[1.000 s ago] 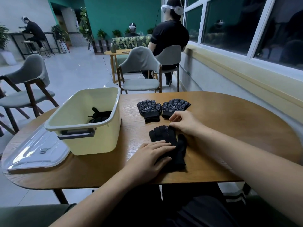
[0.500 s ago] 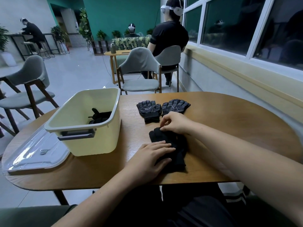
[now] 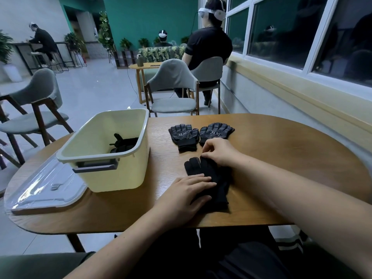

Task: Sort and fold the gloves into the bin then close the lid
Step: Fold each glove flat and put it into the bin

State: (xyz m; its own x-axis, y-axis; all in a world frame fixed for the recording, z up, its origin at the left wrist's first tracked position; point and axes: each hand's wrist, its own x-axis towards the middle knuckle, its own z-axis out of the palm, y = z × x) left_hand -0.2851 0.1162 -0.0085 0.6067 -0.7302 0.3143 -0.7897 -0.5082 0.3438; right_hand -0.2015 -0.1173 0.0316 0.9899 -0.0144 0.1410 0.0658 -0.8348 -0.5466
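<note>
Near the counter's (image 3: 281, 141) front edge a stacked black glove pair (image 3: 220, 188) lies flat. Left hand (image 3: 189, 191) presses it w/ straight fingers. Right hand (image 3: 219, 151) has fingers curled, pinching the pair's fingertip end. Looks like the fold step. Next, prob. bring that end over toward the cuffs, then carry it to the cream bin (image 3: 112, 178), where dark gloves (image 3: 125, 144) already sit. Patterned pair (image 3: 184, 134) waits just beyond. Clear lid (image 3: 40, 190) is off, left of bin.

Teal wall (image 3: 153, 19), grey chairs (image 3: 173, 87), dark windows (image 3: 281, 31), pale floor (image 3: 96, 89).
</note>
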